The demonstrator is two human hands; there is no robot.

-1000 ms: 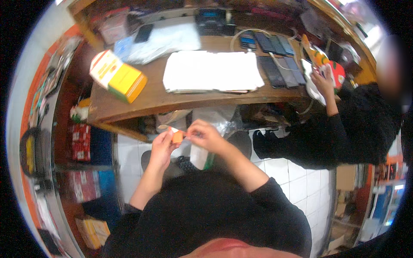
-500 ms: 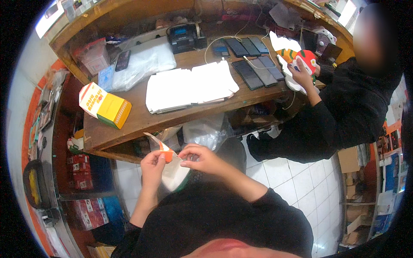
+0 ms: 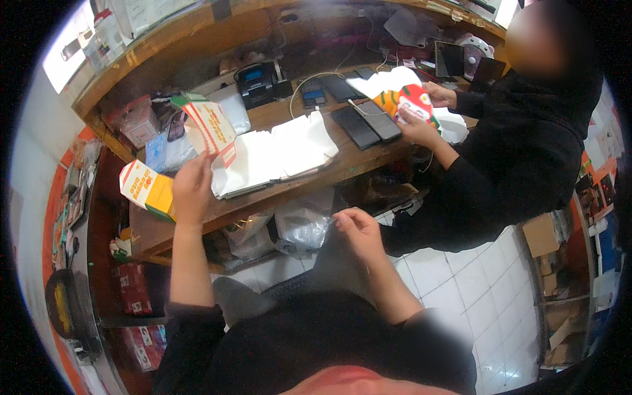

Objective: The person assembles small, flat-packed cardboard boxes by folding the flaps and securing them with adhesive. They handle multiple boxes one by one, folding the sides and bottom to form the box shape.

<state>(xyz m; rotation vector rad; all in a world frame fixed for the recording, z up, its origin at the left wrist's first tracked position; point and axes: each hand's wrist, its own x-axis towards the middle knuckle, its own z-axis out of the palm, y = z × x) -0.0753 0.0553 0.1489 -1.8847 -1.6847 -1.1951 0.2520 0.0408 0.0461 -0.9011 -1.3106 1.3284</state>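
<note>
A flat-folded paper food carton [image 3: 214, 125], cream with red stripes, yellow lettering and a green edge, is held at its lower end by my left hand [image 3: 193, 189]. Its fingers are closed on the carton above the table's left part. Just left of that hand stands a yellow, white and green carton [image 3: 146, 187], partly hidden behind it. Right of the held carton lies a stack of white flat card sheets [image 3: 276, 153]. My right hand [image 3: 362, 232] hovers in front of the table's edge, its fingers curled together, with nothing visible in them.
At the right a person in black holds a red, white and green printed carton [image 3: 416, 105]. Several phones [image 3: 359, 125] with a white cable lie on the wooden table [image 3: 263, 201]. A black device [image 3: 260, 85] and a plastic-wrapped pack [image 3: 230, 105] sit behind the stack.
My left hand has risen from my lap to the table with the carton in it. My right hand has moved right, away from the carton. The other person's carton has shifted left.
</note>
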